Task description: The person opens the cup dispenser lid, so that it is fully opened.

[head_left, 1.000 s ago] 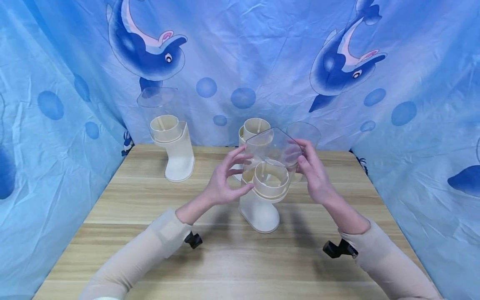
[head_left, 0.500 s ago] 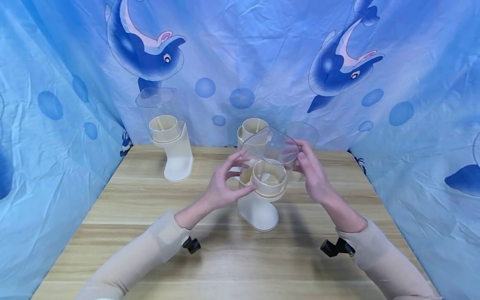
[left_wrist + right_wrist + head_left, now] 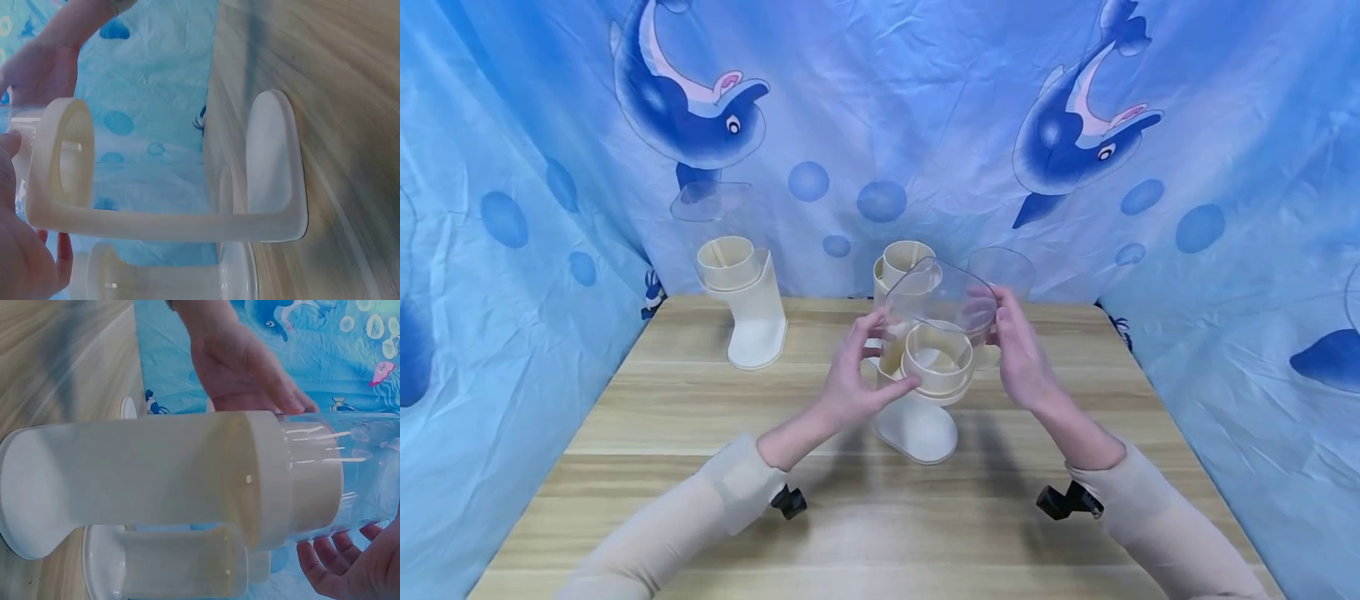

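Note:
Both hands are at a clear plastic canister (image 3: 951, 287) with a cream-coloured ring-shaped bottom (image 3: 938, 385). The canister sits upright in the ring of a white stand (image 3: 922, 435), whose rounded foot rests on the table. My left hand (image 3: 850, 379) holds its left side, thumb in front and fingers behind. On the right side, my right hand (image 3: 1022, 354) grips it near the upper rim, some fingers hidden behind the clear wall. In the left wrist view, the stand (image 3: 150, 225) shows its open ring, upright and foot. The right wrist view shows the cream bottom (image 3: 315, 475) inside the ring.
A similar stand (image 3: 756, 333) with a clear canister (image 3: 715, 204) is at the back left. Close behind the held canister is another stand with a cream cup (image 3: 910, 252). A separate clear canister (image 3: 1002, 267) stands at the back right. Blue dolphin-print cloth (image 3: 880, 125) encloses the wooden table (image 3: 700, 433).
The clear canister has turned slightly in the stand, its rim's corner shifting left. Both hands stay around it, moving a little with the turn. The stands stay put.

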Motion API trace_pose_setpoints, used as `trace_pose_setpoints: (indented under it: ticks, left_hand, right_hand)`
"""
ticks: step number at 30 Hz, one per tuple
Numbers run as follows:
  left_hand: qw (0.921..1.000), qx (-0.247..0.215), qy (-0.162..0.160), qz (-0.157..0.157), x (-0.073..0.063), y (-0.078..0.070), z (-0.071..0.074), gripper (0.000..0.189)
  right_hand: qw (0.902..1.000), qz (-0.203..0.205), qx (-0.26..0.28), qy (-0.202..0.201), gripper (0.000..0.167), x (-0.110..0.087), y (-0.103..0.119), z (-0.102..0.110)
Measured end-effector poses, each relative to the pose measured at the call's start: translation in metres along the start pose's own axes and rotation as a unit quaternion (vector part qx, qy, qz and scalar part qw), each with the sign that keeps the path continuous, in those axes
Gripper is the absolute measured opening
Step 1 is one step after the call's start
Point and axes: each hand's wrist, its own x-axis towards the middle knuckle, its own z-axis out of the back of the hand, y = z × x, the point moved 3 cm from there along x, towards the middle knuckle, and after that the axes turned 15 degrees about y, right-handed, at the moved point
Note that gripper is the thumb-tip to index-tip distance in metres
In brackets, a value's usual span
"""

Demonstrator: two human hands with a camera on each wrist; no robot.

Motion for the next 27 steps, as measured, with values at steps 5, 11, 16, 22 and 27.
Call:
trace_pose_setpoints:
  ticks: [5,11,16,22,27]
  left_hand:
    - [0.9994,0.021,-0.006,-0.027,0.001,0.0,-0.003,0.099]
    - [0.9981,0.04,0.021,-0.042,0.006,0.001,-0.001,0.112]
    - [0.9982,0.056,0.003,-0.02,0.005,-0.003,-0.008,0.113]
    - [0.9976,0.062,-0.018,-0.024,0.004,-0.003,-0.009,0.116]
    - [0.9973,0.05,-0.009,-0.054,0.006,0.004,-0.001,0.116]
  right_hand:
    - [0.9998,0.009,0.001,-0.017,0.058,-0.002,-0.004,0.002]
    - [0.9997,0.008,-0.02,-0.009,0.06,-0.004,-0.005,0.001]
    - [0.9998,-0.004,-0.018,0.002,0.058,-0.003,-0.008,-0.001]
    - [0.9997,0.003,-0.006,0.025,0.06,0.0,-0.009,0.002]
    - [0.9995,0.001,-0.006,0.03,0.061,-0.003,-0.009,0.006]
